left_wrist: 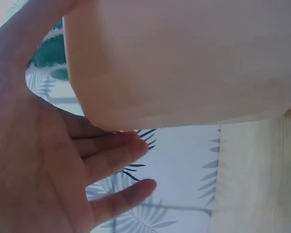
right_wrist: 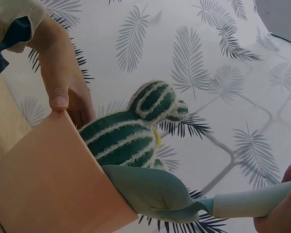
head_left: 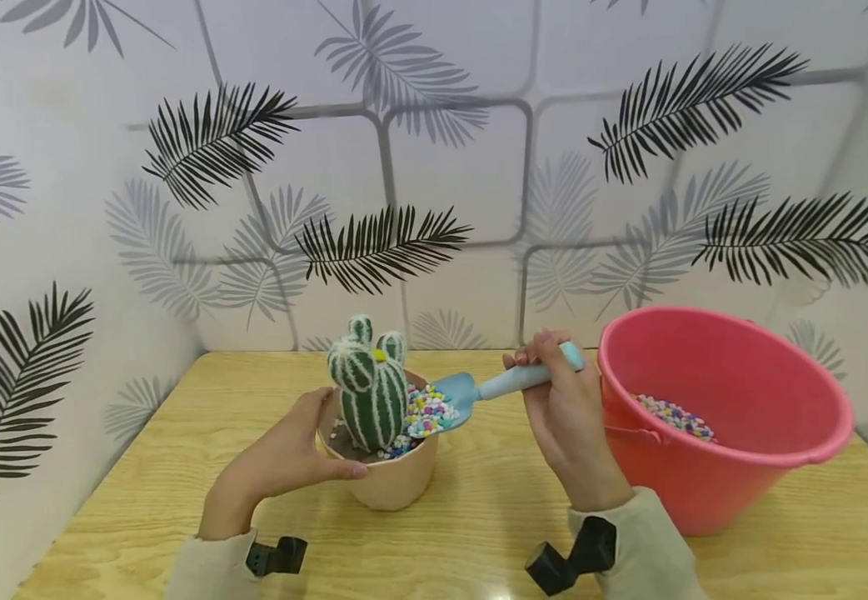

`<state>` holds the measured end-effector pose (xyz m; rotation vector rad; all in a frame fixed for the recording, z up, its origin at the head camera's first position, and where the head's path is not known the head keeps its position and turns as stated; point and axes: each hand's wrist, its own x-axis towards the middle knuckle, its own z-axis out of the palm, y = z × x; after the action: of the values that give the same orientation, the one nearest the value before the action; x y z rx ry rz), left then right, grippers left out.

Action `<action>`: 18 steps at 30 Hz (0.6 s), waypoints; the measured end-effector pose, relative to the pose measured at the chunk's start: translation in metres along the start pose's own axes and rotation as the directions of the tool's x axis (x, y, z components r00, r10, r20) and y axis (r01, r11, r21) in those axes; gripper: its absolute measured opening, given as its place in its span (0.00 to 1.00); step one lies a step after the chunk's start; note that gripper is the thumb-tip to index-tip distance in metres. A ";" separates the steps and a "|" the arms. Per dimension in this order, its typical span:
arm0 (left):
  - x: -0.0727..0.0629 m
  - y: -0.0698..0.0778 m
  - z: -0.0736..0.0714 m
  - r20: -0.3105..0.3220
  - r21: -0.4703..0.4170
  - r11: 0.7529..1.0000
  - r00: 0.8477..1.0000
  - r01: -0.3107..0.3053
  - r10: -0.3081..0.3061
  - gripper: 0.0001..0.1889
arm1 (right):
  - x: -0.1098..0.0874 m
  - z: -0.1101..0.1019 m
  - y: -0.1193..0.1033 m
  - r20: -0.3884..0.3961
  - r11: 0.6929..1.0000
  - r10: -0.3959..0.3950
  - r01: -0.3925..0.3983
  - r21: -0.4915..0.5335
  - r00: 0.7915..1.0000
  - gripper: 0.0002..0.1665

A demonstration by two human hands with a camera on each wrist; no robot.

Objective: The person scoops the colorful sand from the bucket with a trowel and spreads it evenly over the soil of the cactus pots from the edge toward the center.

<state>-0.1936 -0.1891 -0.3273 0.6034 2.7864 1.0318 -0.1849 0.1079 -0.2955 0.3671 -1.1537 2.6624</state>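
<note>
Gripping pot [head_left: 396, 485] w/ L hand [head_left: 282, 454] (blue scoop [head_left: 507, 383] in R hand [head_left: 571, 412], by pebbles [head_left: 428, 403]).

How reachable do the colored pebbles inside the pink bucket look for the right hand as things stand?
Probably reachable: the bucket stands beside the right hand with its top uncovered, the pebbles showing inside. The hand holds the scoop, and would likely have to clear the bucket's rim.
</note>
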 end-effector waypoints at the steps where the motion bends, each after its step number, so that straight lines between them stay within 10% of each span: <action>1: 0.001 -0.001 0.001 -0.006 -0.007 1.000 1.000 -0.013 0.012 0.60 | 0.000 0.000 0.000 0.001 1.000 -0.003 0.003 -0.005 1.000 0.16; 8: 0.008 -0.013 0.008 -0.047 -0.037 0.988 0.988 -0.147 0.145 0.59 | -0.001 0.000 0.002 0.042 1.000 -0.025 0.025 0.006 0.999 0.14; 18: 0.007 -0.008 0.008 -0.035 0.021 0.997 0.996 -0.079 0.079 0.59 | 0.000 -0.004 0.001 0.160 0.997 -0.079 0.078 0.013 0.984 0.12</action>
<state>-0.2011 -0.1867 -0.3384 0.7101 2.8274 1.0411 -0.1863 0.1102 -0.2989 0.6247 -1.1498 2.6084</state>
